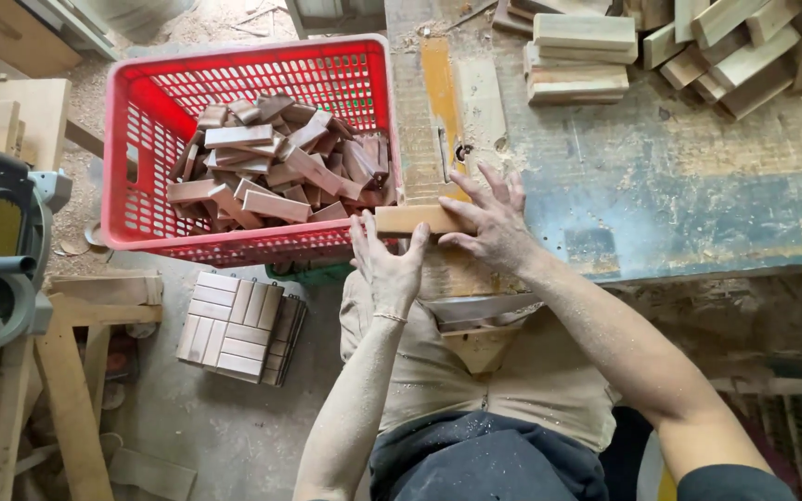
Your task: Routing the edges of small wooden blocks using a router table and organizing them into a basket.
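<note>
Wood block (417, 219) held by left hand (388, 267) and right hand (494, 225).

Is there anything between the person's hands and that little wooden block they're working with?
No. Both hands are already on the block: the left hand grips its near edge from below, the right hand rests on its right end. It lies on the bench, beside the red basket of similar pieces.
</note>
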